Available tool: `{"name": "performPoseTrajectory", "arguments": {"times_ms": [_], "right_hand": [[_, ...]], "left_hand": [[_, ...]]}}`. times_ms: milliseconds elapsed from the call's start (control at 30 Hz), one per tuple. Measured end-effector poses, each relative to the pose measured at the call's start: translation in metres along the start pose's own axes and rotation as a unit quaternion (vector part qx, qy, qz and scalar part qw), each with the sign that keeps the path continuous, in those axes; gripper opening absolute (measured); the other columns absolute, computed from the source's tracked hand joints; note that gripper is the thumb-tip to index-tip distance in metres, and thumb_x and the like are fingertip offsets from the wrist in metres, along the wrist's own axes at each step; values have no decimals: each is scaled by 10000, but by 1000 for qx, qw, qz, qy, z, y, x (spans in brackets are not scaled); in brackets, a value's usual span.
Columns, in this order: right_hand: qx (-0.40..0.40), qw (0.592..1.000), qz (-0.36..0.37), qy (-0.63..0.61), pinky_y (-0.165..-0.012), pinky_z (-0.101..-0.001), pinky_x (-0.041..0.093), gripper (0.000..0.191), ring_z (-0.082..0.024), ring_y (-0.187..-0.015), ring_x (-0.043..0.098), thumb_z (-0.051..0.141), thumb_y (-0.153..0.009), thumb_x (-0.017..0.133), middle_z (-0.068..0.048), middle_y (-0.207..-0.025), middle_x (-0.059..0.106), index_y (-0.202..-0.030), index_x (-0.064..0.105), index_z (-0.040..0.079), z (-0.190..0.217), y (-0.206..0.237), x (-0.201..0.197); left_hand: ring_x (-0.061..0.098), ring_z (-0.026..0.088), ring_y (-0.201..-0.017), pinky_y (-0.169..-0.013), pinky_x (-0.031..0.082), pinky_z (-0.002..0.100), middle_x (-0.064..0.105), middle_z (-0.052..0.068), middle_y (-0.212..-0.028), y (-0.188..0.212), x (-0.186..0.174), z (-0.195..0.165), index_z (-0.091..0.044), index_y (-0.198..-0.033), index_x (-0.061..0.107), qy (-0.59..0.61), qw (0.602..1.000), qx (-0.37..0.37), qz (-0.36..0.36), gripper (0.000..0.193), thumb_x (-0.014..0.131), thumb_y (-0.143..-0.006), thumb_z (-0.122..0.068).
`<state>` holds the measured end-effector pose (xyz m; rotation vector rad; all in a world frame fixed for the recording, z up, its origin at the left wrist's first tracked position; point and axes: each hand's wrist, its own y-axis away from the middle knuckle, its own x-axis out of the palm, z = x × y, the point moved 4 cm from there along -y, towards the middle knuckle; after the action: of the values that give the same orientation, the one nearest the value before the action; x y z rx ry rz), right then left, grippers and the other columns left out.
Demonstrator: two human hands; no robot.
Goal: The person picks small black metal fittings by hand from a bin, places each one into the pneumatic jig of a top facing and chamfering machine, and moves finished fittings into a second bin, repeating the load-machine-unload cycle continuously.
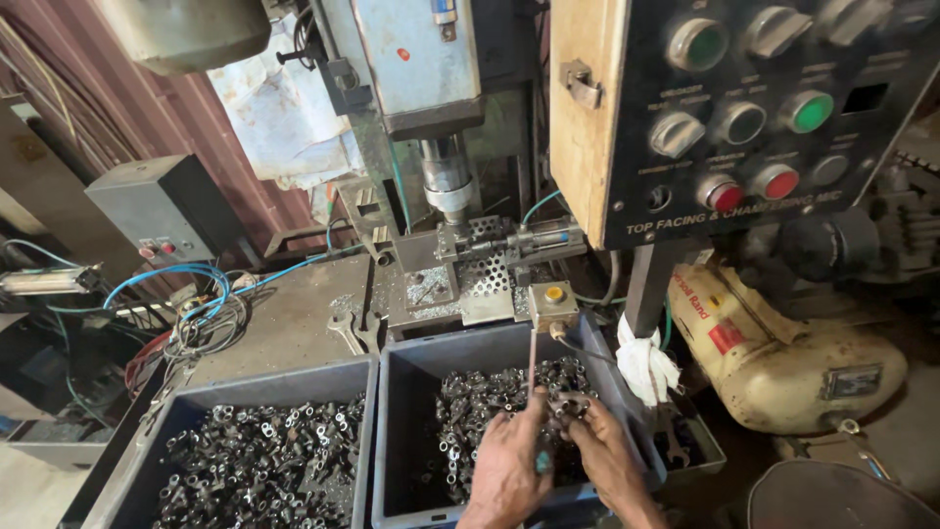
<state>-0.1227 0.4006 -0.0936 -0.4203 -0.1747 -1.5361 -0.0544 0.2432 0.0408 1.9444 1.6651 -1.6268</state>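
Steel parts [490, 402] in the right bin [411, 392] are being gathered: both hands' fingers [563, 407] pinch a few, with the next move probably a lift toward the fixture [431, 286] above them.

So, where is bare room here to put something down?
The flat metal table is mostly bare between the cables and the wrenches. The right bin shows bare floor along its left wall. The left bin is full of parts; both hands crowd the right bin's front.
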Motion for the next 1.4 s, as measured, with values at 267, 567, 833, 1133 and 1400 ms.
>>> {"name": "performPoseTrajectory", "arguments": {"times_ms": [267,567,833,1133,1400], "right_hand": [[-2,985,-18,170,-808,-273,571,382,-155,-942,717,22,-893,677,-77,-1053,774,-1272,641,35,30,13,14],[-31,981,-23,189,-771,-274,567,292,-129,-881,715,38,-894,715,-94,-993,774,-1179,670,-8,22,10,6],[1,982,-33,185,-724,-269,585,397,-108,-836,716,14,-826,727,-42,-966,776,-1212,649,72,21,15,19],[-25,986,19,164,-718,-243,583,196,-78,-819,712,105,-890,725,-53,-921,799,-1054,740,-1,28,22,22],[-59,969,-5,240,-678,-240,571,198,-77,-772,710,133,-878,744,-35,-876,804,-1045,755,28,40,29,29]], "left_hand": [[651,404,-1038,-905,521,476,700,183,-1115,49,-39,55,-98,-1460,448,-32,983,-173,47,850,759,-672,-29],[691,389,-967,-844,546,473,742,165,-1022,53,-50,66,-107,-1178,694,-1,982,-189,-13,446,723,-735,-68],[712,399,-850,-757,563,501,739,174,-894,-44,-111,79,-119,-988,710,-137,977,-142,-75,197,709,-794,-154],[734,380,-804,-720,582,494,743,186,-842,-167,-160,85,-154,-997,767,-294,946,-134,-27,241,710,-765,-176],[751,370,-801,-740,590,472,748,200,-829,-199,-151,80,-95,-782,787,-377,918,-118,23,132,667,-793,-150]]}}
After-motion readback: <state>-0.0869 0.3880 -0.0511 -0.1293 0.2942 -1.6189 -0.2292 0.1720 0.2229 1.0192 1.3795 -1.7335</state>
